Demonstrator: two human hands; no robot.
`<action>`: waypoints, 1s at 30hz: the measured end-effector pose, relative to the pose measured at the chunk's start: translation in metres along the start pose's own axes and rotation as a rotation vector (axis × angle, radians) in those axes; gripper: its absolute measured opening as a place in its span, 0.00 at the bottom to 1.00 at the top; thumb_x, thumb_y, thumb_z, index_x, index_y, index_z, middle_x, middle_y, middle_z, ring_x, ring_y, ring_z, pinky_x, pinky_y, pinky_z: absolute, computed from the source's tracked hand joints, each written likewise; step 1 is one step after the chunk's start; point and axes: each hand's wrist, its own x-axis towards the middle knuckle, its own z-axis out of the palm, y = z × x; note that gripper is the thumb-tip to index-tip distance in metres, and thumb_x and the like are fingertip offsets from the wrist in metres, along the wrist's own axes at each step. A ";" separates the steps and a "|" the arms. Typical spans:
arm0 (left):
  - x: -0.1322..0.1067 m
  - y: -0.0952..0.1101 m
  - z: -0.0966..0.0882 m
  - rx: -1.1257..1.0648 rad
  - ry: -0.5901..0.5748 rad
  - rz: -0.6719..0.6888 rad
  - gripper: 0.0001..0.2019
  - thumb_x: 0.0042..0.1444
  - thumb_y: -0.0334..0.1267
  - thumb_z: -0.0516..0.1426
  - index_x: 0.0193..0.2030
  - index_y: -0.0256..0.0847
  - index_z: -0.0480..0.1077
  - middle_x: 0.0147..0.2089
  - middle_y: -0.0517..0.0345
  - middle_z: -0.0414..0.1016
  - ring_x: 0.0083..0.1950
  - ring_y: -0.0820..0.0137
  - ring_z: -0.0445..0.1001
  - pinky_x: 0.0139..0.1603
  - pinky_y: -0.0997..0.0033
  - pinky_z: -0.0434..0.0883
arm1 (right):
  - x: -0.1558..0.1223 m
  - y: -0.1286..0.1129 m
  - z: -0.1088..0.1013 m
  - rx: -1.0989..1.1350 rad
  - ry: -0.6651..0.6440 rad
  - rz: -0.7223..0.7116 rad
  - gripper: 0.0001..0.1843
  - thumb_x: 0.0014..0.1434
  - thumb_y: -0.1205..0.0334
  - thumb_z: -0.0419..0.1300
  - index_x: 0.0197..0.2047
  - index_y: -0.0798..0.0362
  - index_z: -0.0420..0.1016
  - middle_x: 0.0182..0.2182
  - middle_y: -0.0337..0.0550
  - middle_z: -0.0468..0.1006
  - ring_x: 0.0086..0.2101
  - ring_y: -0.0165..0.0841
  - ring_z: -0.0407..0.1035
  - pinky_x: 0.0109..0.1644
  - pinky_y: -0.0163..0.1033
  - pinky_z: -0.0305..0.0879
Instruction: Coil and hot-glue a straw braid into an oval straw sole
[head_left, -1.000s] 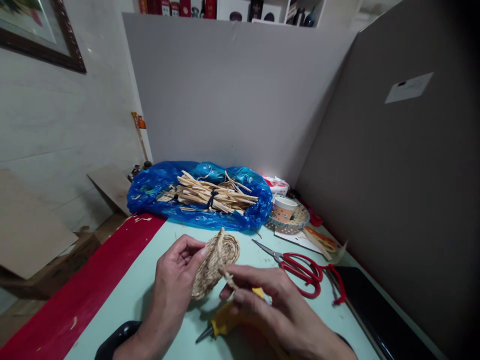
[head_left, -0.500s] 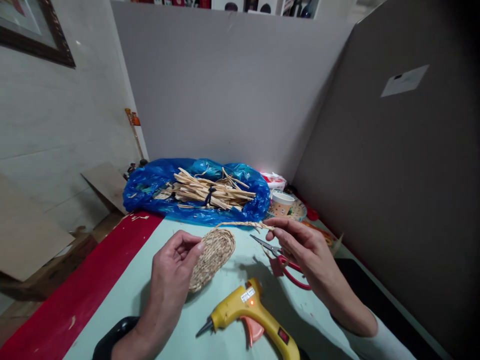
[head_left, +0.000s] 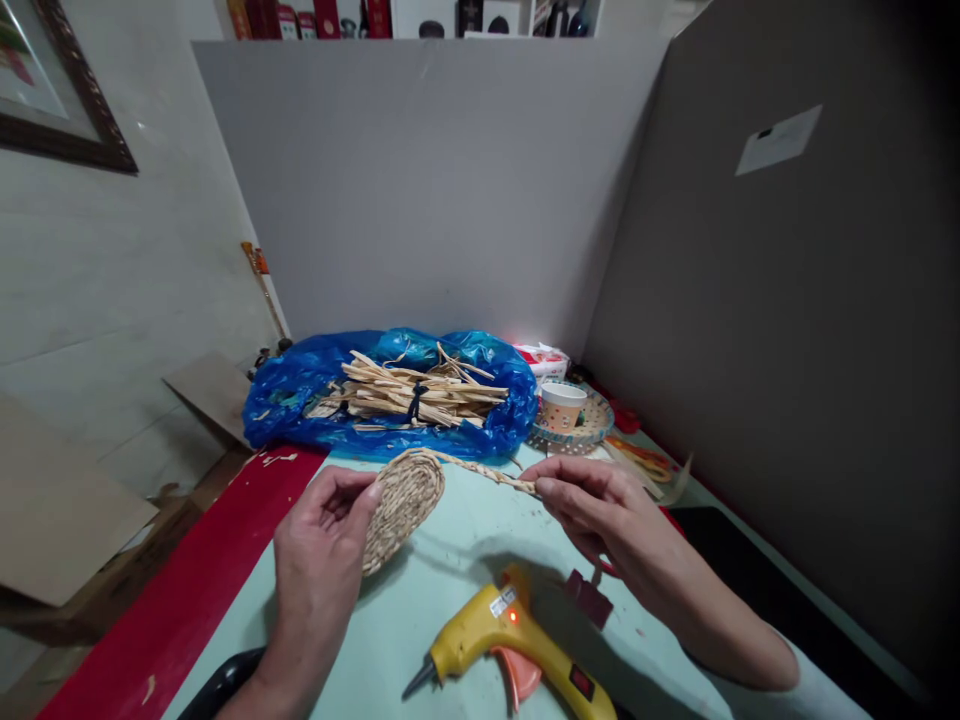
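Note:
My left hand [head_left: 326, 550] pinches the left edge of a flat oval woven straw piece [head_left: 405, 505], holding it tilted above the table. From its top edge a braided straw cord [head_left: 480, 470] runs to the right. My right hand [head_left: 600, 505] grips that cord's far end between thumb and fingers, so the cord hangs nearly straight. Below the hands lies a yellow glue gun [head_left: 487, 625] with its red light lit and its dark nozzle pointing left. Under my right hand, scissors with red handles [head_left: 609, 569] are mostly hidden.
A bundle of dry straw [head_left: 420, 390] lies on a blue plastic bag [head_left: 292, 400] at the back. Right of it, a paper cup [head_left: 562, 405] stands in a woven tray [head_left: 596, 425]. Grey panels [head_left: 435, 200] enclose the back and right. A red cloth strip [head_left: 187, 575] borders the left.
Both hands and the woven piece have shifted left in view. The cord now slopes down toward my right hand, which covers most of the scissors. The camera has tilted slightly.

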 end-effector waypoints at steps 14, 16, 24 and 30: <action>0.007 -0.009 0.000 -0.092 -0.016 -0.095 0.11 0.44 0.42 0.68 0.31 0.42 0.74 0.30 0.64 0.76 0.34 0.69 0.74 0.38 0.72 0.71 | -0.007 0.005 0.017 0.171 -0.087 0.033 0.16 0.59 0.51 0.64 0.40 0.55 0.72 0.21 0.27 0.55 0.21 0.23 0.43 0.22 0.31 0.39; 0.007 -0.006 0.001 -0.107 -0.067 -0.153 0.12 0.41 0.42 0.69 0.29 0.42 0.74 0.29 0.63 0.76 0.32 0.69 0.74 0.34 0.73 0.71 | -0.001 0.005 0.006 0.100 -0.023 -0.018 0.16 0.60 0.49 0.64 0.42 0.53 0.72 0.21 0.26 0.55 0.19 0.22 0.45 0.21 0.30 0.42; 0.007 0.000 -0.001 -0.115 -0.356 -0.328 0.13 0.40 0.41 0.71 0.30 0.38 0.75 0.27 0.58 0.79 0.29 0.70 0.74 0.29 0.75 0.67 | 0.019 0.008 -0.030 -0.349 0.227 -0.230 0.14 0.60 0.50 0.62 0.41 0.52 0.78 0.30 0.41 0.75 0.24 0.32 0.66 0.24 0.36 0.61; 0.003 0.001 0.001 -0.120 -0.529 -0.370 0.12 0.44 0.43 0.70 0.31 0.40 0.75 0.28 0.59 0.79 0.30 0.71 0.73 0.29 0.76 0.67 | 0.030 0.019 -0.042 -0.549 0.284 -0.349 0.13 0.64 0.55 0.57 0.42 0.53 0.80 0.40 0.48 0.83 0.39 0.43 0.75 0.44 0.45 0.67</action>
